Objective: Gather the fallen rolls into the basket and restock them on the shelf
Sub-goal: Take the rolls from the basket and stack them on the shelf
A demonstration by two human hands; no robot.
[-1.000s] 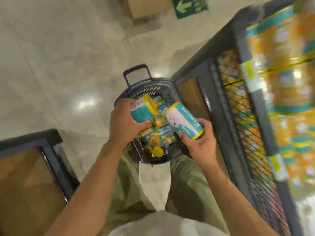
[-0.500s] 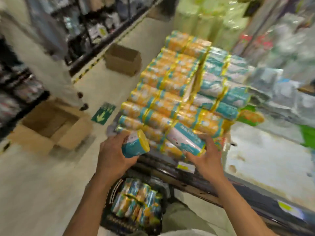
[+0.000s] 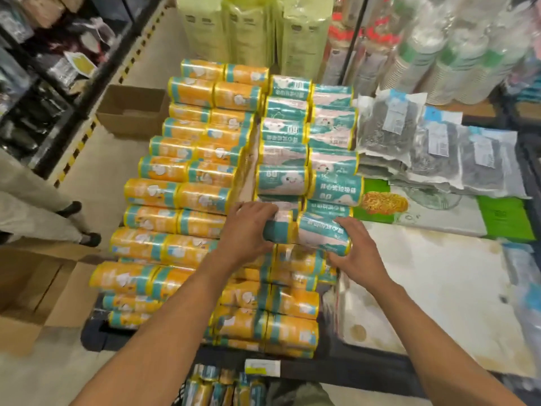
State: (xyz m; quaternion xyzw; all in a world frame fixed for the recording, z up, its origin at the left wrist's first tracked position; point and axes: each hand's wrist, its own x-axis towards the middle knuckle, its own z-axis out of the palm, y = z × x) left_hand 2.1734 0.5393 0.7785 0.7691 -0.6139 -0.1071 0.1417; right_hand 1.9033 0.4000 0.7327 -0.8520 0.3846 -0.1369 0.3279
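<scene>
left hand clasps teal-white plastic-wrapped roll, right hand clasps second roll; side-by-side near shelf front edge, likely extending teal row.

My left hand grips the left roll and my right hand grips the right roll. Both rolls sit hard against the teal stack ahead, so I see no way forward. To the left the orange rolls lie packed row on row, with no gap for fingers. The only open room I find is the bare white patch of shelf just right of my right hand. Past it a flat green pack and dark packets lie low. Tall pale-green packs wall off the back. In the aisle at left stand an open cardboard box and a person's legs.
</scene>
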